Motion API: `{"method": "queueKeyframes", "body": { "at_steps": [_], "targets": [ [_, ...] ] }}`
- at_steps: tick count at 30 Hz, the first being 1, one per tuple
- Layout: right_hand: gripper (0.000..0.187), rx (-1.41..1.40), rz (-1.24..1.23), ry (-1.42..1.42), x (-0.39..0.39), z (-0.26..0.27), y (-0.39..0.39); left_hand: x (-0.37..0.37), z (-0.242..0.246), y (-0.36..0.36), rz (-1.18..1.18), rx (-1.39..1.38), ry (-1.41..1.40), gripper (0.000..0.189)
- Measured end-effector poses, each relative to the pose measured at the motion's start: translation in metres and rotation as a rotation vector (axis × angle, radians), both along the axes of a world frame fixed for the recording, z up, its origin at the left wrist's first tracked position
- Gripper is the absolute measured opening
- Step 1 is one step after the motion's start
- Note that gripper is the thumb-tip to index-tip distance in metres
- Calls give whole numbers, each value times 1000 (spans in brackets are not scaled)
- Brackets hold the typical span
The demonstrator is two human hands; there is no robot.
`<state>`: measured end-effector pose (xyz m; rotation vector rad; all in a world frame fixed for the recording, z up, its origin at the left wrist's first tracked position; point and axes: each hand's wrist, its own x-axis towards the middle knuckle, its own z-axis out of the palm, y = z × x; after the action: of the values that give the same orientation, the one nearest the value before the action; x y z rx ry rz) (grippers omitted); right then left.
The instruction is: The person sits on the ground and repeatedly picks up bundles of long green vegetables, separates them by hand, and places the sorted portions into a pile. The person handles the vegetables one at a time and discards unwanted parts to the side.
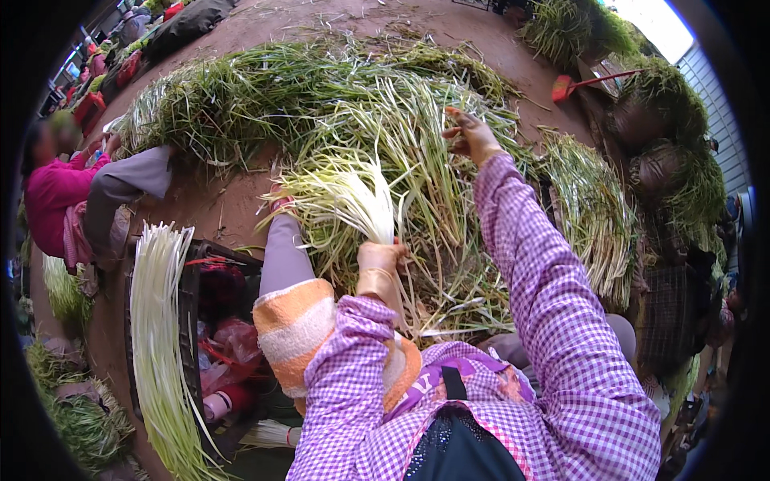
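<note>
My left hand (380, 262) is closed around the base of a bunch of pale yellow-white leafy stalks (361, 204), which fan up and to the left over my leg. Farther forward, my right hand (472, 137) is raised over the heap of long green leafy stalks (337, 102). Its fingers are apart, and I see nothing held in them. Beneath and between the hands lie loose stalks with brownish lower ends (442, 210). An orange and white striped towel (295, 337) covers my left thigh.
A black plastic crate (189, 300) at my left bears a long bundle of cleaned pale stalks (157, 324) and holds plastic bags (231, 349). A person in pink (60, 198) sits at far left. More stalks (592, 222) lie right, near a red dustpan (563, 88).
</note>
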<state>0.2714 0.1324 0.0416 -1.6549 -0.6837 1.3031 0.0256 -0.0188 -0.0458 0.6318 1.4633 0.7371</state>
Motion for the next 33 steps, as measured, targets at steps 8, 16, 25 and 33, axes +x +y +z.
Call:
{"method": "queueKeyframes", "body": {
  "at_steps": [8, 16, 25, 33],
  "targets": [
    [24, -333, 843, 10, -69, -75, -250, -9, 30, 9, 37, 62, -261, 11],
    [28, -150, 869, -551, -73, -48, -228, -6, 33, 2, 199, 22, -420, 18],
    [26, -367, 832, -649, -61, -108, -217, -21, 51, 22, 452, 452, -252, 17],
    [33, -507, 887, -1146, -61, -139, -133, -8, 44, 23, 283, 26, -686, 22]
  ]
}}
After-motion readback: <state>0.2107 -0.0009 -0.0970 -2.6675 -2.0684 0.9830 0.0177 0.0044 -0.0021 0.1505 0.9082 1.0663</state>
